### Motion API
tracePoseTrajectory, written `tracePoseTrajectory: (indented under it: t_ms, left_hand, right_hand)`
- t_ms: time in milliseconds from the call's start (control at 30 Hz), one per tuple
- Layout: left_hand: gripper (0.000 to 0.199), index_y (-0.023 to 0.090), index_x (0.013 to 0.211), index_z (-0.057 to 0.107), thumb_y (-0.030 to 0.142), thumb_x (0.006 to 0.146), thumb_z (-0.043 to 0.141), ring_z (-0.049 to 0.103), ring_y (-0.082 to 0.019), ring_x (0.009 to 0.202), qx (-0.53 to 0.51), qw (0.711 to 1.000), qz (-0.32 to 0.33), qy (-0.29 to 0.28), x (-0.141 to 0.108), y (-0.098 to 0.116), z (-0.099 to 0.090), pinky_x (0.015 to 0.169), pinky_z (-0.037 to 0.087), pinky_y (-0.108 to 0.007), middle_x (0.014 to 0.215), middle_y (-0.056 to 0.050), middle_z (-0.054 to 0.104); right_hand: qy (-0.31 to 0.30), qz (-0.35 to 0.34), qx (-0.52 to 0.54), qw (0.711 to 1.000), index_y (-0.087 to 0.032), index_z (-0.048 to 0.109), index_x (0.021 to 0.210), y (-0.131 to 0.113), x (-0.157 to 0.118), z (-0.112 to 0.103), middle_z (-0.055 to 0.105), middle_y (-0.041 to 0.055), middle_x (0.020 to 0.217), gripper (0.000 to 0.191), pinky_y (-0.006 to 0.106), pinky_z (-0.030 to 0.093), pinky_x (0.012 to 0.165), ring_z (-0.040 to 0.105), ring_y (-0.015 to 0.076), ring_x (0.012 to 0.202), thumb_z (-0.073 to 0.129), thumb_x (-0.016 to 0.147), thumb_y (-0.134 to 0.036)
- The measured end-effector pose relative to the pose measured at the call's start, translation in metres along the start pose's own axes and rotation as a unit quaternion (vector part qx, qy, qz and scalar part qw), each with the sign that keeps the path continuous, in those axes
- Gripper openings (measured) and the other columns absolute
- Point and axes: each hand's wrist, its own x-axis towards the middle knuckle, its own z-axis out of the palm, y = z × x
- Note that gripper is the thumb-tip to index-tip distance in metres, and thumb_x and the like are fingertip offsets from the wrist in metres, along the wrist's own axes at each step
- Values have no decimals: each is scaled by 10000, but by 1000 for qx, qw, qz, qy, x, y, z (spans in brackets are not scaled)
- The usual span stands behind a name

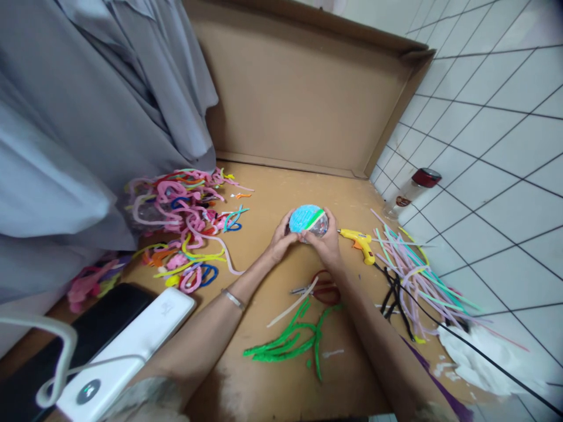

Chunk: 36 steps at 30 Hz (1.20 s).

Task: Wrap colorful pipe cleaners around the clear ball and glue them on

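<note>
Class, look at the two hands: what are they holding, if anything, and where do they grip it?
The left hand and right hand hold a round blue, green and white-striped object by its opposite sides, thumbs at the near edge.

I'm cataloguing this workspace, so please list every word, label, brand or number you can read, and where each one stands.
No text can be read.
Jar: brown label, too small and blurred.
White device: faint mark and round display, illegible.
Yellow glue gun: small label, illegible.
Blue-covered ball: no writing discernible.
</note>
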Motion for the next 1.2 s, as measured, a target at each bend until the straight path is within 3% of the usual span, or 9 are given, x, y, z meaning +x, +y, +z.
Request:
tracePoseTrajectory:
  t_ms: [133, 300, 400, 500, 667, 833, 1200]
  left_hand:
    - [691, 170, 1291, 576, 400, 655, 715, 435, -338, 1401, -4, 1000, 2, 30, 3, -4, -3, 1207, 286, -476, 1444, -130, 551]
    - [688, 182, 1304, 552, 518, 728, 722, 494, -308, 1355, 54, 995, 52, 69, -3, 10, 7, 1165, 362, -455, 1427, -142, 552]
    - [680, 163, 1273, 565, 494, 712, 756, 550, -292, 1280, 134, 986, 85, 56, -8, 21, 12, 1127, 409, -435, 1362, -146, 593]
    - [531, 159, 1191, 604, 403, 737, 732, 601, -267, 1191, 197, 972, 109, 61, -11, 27, 16, 1079, 455, -415, 1256, -125, 647]
    - [333, 167, 1060, 632, 241, 736, 653, 640, -229, 1085, 237, 961, 116, 81, -12, 29, 20, 1025, 494, -395, 1119, -93, 685]
    - [218, 175, 946, 625, 215, 732, 617, 636, -228, 1098, 227, 962, 129, 81, -12, 30, 22, 1044, 472, -409, 1097, -91, 682]
    - [201, 183, 928, 615, 242, 737, 615, 636, -238, 1098, 182, 974, 93, 98, -12, 29, 21, 1039, 460, -421, 1129, -90, 683]
  right_hand:
    - [29, -36, -62, 997, -210, 474, 1345, 1, -6, 6, 462, 148, 1360, 873, 518, 355, 1141, 462, 334, 1289, 794, 549, -372]
    - [44, -94, -148, 983, -182, 414, 1382, 1, -21, 19, 463, 159, 1312, 881, 538, 385, 1101, 469, 340, 1257, 754, 595, -388]
    - [62, -141, -210, 966, -188, 383, 1402, -1, -31, 25, 465, 161, 1310, 825, 547, 408, 1070, 470, 335, 1248, 695, 661, -372]
    - [76, -167, -250, 951, -179, 383, 1404, -4, -38, 29, 478, 171, 1300, 739, 543, 416, 1056, 472, 330, 1227, 628, 728, -347]
    - [72, -172, -281, 942, -160, 400, 1398, -7, -43, 29, 503, 183, 1258, 693, 540, 422, 1033, 473, 334, 1196, 592, 760, -351]
    - [62, -163, -289, 941, -145, 410, 1384, -5, -44, 29, 499, 200, 1288, 728, 540, 417, 1035, 462, 346, 1207, 616, 722, -364]
    - [70, -173, -275, 943, -173, 471, 1246, -5, -43, 30, 534, 183, 1248, 573, 527, 424, 1023, 494, 329, 1183, 620, 714, -330]
